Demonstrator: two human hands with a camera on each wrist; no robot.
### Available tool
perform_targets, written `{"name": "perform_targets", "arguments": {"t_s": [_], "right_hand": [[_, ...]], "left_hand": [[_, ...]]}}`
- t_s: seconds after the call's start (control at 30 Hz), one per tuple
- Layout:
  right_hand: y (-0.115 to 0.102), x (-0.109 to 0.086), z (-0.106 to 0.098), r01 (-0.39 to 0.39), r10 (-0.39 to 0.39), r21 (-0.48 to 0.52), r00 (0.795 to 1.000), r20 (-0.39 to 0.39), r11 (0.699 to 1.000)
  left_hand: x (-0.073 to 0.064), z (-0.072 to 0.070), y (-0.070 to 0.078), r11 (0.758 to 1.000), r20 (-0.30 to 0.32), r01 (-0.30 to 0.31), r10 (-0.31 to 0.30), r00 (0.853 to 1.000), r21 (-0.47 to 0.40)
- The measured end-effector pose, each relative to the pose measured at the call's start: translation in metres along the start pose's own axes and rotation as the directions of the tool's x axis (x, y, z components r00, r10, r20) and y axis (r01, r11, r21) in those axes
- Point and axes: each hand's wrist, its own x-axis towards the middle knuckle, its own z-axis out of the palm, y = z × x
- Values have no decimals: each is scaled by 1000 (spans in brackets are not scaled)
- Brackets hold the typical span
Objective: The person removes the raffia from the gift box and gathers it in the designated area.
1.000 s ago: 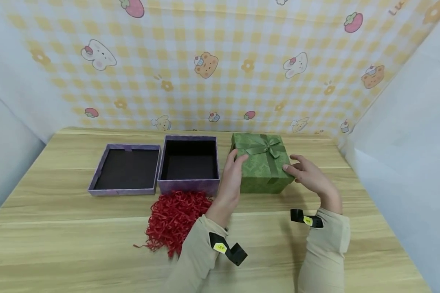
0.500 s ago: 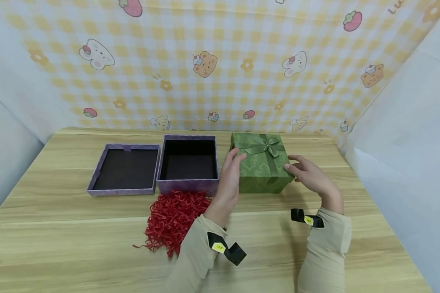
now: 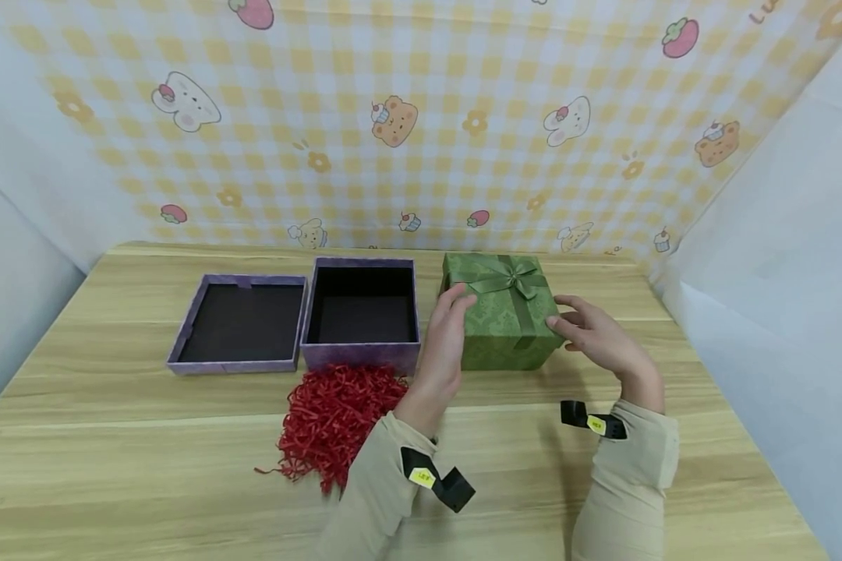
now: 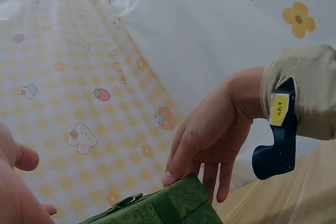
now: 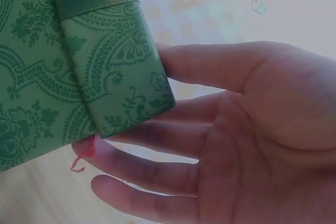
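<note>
Green box (image 3: 503, 315): sits flat on the surface (image 3: 112, 467), toward the rear, to the right of the purple box (image 3: 361, 354).

Handling (judged): patterned walls look like stiff paperboard; probably light if hollow, though the contents are hidden and the weight is uncertain. Not brittle, but edges and corners could dent under hard squeezing. Finish seems mildly slick. The bow (image 3: 514, 282) on top is soft and easily crushed; poor handle. Best hold: opposite side walls, flat fingers, even pressure. For the lid alone, its lower rim near the front corners.

Grip, right hand (image 3: 599, 335): thumb on the lid's edge at the right front corner, fingers along the right wall; a loose corner hold, partly spread. Grip, left hand (image 3: 443, 343): fingers extended, spread wide, beside the left wall, pinching nothing; cannot tell whether it makes contact.

Orientation: upright, one face toward the person, not visibly tilted. Plan roughly square, so no clear long axis; wider than it is tall. One ribbon (image 3: 524, 319) strip runs front to back, another left to right; they cross at the bow, set toward the rear right of the top.
</note>
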Motion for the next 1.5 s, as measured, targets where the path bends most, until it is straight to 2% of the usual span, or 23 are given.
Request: {"name": "perform_targets", "arguments": {"t_s": [0.5, 0.8, 0.97, 1.2, 1.5], "right_hand": [[2, -2, -2, -14, 13, 83, 1000, 23, 996], [2, -2, -2, -48, 44, 137, 998, 33, 989], [-1, -2, -2, -82, 73, 201, 996, 49, 976], [-1, -2, -2, -75, 67, 189, 997, 50, 979], [1, -1, -1, -76, 70, 168, 997, 42, 983]], "left_hand": [[0, -2, -1, 995, 52, -100, 101, 994, -20], [1, -2, -1, 994, 63, -111, 112, 992, -26], [1, -3, -1, 995, 64, -94, 93, 994, 13], [0, -3, 0, 997, 42, -83, 83, 996, 7], [2, -4, -2, 995, 60, -95, 95, 994, -11]]}}
